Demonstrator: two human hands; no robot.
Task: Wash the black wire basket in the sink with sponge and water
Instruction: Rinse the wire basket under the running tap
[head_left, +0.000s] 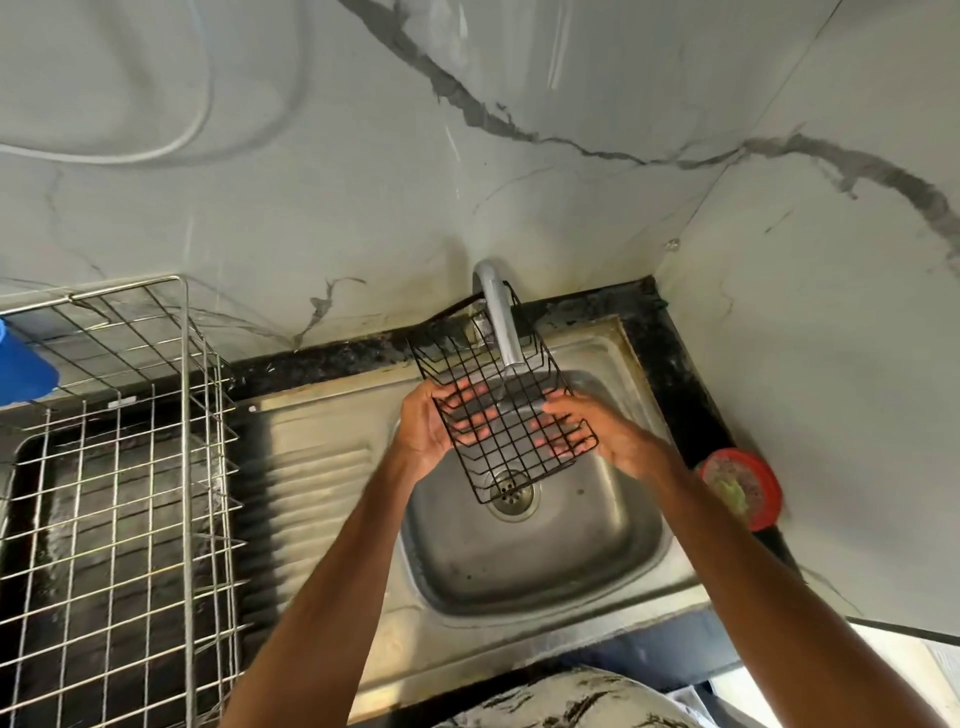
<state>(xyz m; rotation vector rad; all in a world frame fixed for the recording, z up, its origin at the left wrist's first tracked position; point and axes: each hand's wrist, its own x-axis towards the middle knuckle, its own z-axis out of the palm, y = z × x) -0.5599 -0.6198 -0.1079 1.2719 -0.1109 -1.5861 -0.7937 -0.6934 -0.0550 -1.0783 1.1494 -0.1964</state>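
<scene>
I am holding the black wire basket (506, 415) tilted above the sink (524, 566), its far end reaching up beside the faucet (497, 322); my left hand (428, 434) and right hand (613, 441) are each clasping a long side, fingers spread apart under the mesh. I am judging it light and stiff, though the thin coated wires are probably going to turn slippery once wet, so I am taking it by the side rails; it is showing as an open rectangular grid with low sides.
</scene>
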